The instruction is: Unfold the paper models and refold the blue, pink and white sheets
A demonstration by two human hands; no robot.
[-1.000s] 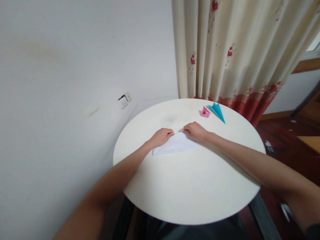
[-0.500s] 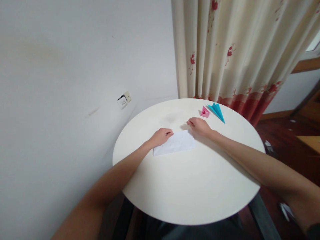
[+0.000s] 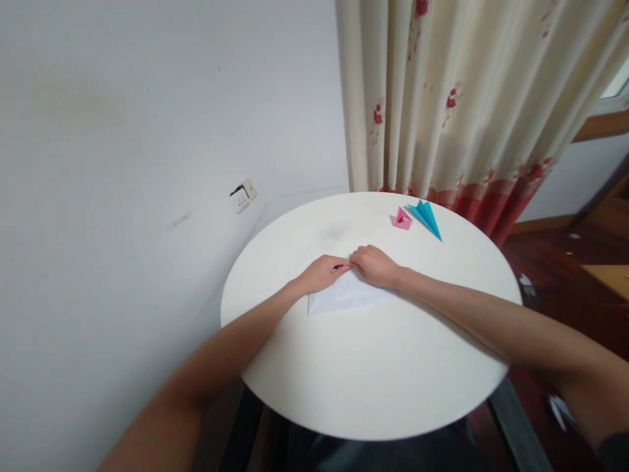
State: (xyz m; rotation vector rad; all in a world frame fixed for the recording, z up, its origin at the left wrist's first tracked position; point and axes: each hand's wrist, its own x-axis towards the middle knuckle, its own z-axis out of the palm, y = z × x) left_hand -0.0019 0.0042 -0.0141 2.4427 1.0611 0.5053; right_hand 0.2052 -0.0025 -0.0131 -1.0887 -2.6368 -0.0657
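The right hand (image 3: 374, 265), curled, its grip unclear, is now meeting the left hand (image 3: 322, 273), which is pinching the white paper (image 3: 348, 295), now lying slightly nearer on the desk (image 3: 368, 373).

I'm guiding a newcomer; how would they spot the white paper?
Start at the round table in front of the flowered curtain. Near its middle, the white paper lies partly under the left hand and right hand. Unlike the pink folded paper and blue paper plane beyond, it's white.

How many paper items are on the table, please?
3 visible: white sheet at the left hand and right hand; beyond them, pink folded paper, with the blue paper plane to its right.
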